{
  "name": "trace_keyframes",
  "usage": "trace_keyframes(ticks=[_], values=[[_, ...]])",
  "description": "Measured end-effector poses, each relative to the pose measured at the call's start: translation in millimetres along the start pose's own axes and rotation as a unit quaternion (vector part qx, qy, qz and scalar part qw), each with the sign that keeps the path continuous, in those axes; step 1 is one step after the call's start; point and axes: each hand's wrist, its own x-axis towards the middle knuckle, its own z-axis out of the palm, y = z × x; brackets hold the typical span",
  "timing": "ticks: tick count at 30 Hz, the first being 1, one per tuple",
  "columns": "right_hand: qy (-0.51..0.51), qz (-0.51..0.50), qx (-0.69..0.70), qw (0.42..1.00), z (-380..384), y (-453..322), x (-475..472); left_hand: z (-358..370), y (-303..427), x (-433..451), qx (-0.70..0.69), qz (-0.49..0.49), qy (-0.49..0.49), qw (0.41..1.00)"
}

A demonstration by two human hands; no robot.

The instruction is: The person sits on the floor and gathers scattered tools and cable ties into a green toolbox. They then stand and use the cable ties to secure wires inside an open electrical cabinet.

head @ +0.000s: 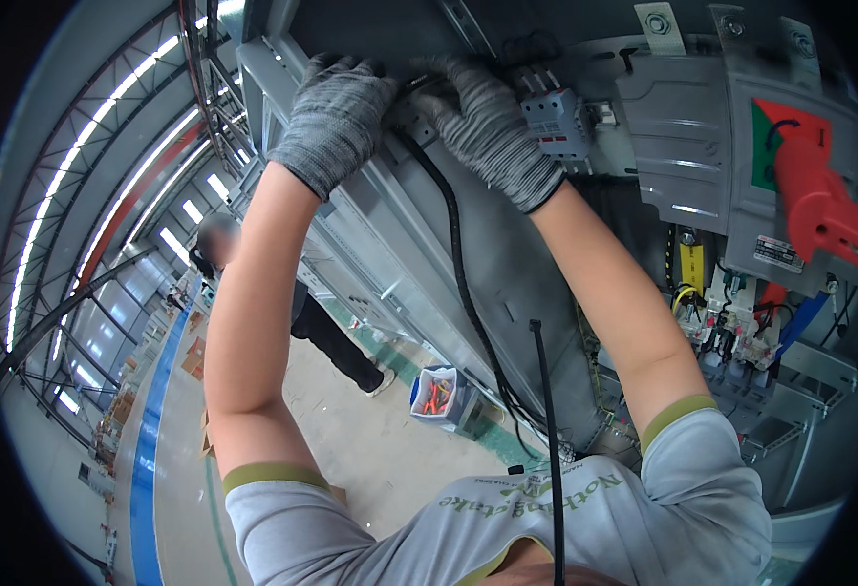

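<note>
Both my hands wear grey knit gloves and are raised at the upper side of a grey metal cabinet (513,256). A black sleeved cable bundle (452,212) comes out between them and runs down the cabinet's inner side, its lower end splitting into loose wires. My right hand (484,132) has thumb and fingers about a dark upper stretch of this bundle, somewhat blurred. Close by on the left, my left hand (345,113) lies over the cabinet's frame edge; its fingertips are hidden against the dark interior. A long black strip like a cable tie (546,395) hangs before my chest.
Right of my hands sit a grey fuse holder block (557,124) and a switch with a red rotary handle (817,198). Wired components (729,322) lie below. A bin of red-handled tools (436,395) stands on the floor. Another person (334,344) stands beyond my left arm.
</note>
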Motion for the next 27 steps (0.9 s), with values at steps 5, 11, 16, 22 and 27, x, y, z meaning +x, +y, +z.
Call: trace_keyframes(ticks=[5,11,16,22,27], values=[[-0.016,-0.016,0.052,0.998,-5.3,-2.5,3.7,-4.8,1.5,4.8,-0.035,-0.014,-0.005,0.999],[-0.024,0.019,-0.071,0.997,-1.2,-1.9,5.0,3.0,-0.9,2.7,-0.057,-0.006,0.043,0.997],[-0.015,0.024,0.120,0.992,8.8,9.6,5.0,11.0,-1.2,3.9,-0.035,0.009,0.079,0.996],[0.039,0.245,0.549,0.798,20.1,-16.9,-13.2,13.2,-5.3,0.3,-0.045,0.018,0.119,0.992],[0.001,0.221,0.618,0.754,33.6,13.4,-0.2,7.7,-2.5,0.7,-0.039,0.010,0.106,0.994]])
